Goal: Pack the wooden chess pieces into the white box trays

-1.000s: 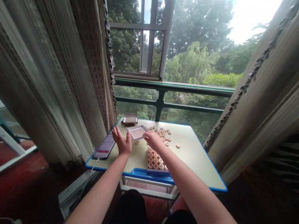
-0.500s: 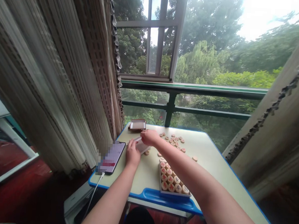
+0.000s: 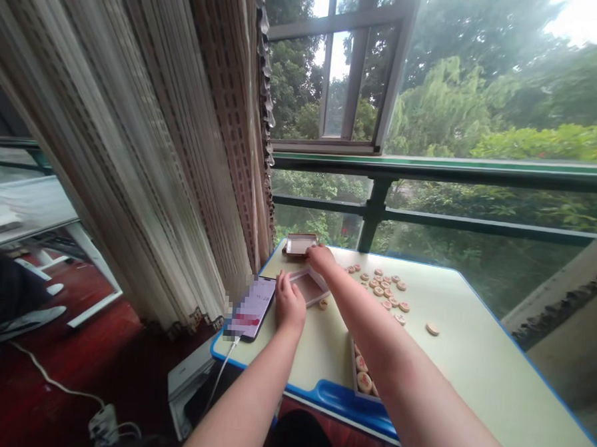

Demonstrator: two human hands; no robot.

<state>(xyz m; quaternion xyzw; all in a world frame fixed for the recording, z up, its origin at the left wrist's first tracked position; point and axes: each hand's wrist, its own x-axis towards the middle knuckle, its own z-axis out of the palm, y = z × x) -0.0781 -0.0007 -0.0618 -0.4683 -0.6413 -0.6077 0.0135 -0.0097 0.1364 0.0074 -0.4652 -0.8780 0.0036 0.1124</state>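
My left hand [image 3: 291,302] lies at the left side of a shallow light box [image 3: 312,287], fingers stretched out and touching its rim. Nothing shows inside that box. Farther back, my right hand [image 3: 321,258] has its fingers closed at the near right corner of a small brown-edged box [image 3: 301,245]; its fingertips are partly hidden. Under my right forearm stands a tray [image 3: 353,373] of Chinese chess pieces [image 3: 364,383], mostly covered by the arm. Several loose pieces [image 3: 385,292] are scattered right of my hands, and a single piece [image 3: 323,304] sits against the light box.
A phone [image 3: 254,308] on a white charging cable [image 3: 223,366] lies at the table's left edge. The table [image 3: 450,378] has a blue rim and a blue front groove [image 3: 339,396]. Curtains [image 3: 182,144] hang at the left; a green railing [image 3: 374,214] runs behind.
My right hand has moved from the light box back to the brown-edged box. The light box now lies lower, its inside facing up. The view has turned left.
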